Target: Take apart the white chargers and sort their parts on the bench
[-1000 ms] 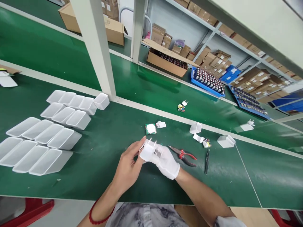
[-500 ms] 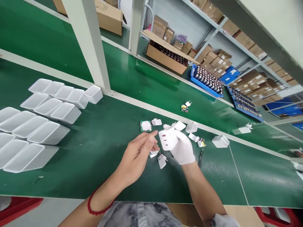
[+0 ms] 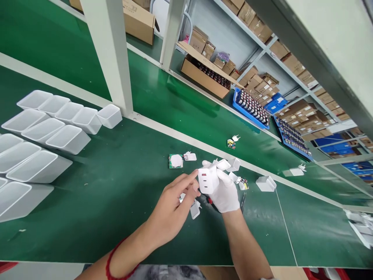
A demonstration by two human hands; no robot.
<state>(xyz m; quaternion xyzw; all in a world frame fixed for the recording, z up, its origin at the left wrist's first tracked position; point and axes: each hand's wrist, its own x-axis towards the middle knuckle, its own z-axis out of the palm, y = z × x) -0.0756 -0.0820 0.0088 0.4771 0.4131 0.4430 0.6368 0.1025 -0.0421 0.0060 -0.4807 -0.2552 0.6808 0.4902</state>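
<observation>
A white charger housing with one red-lined port and two small slots faces me. My right hand, in a white glove, is closed around it from the right. My left hand is bare, its index fingertip at the housing's left edge and its thumb bent below; the fingers are apart. Under and beside the left hand lies a white plug cap, partly covered. A green circuit board with a white pad sits just beyond, wired to another white cap.
Rows of white housings stand at left. Another white shell, a wired circuit assembly and dark tweezers lie to the right. Farther back are a blue tray of parts, an open carton and a post.
My left hand has come up to the housing's left edge, its index finger now reaching it. My right hand still holds the housing. The view has shifted slightly.
</observation>
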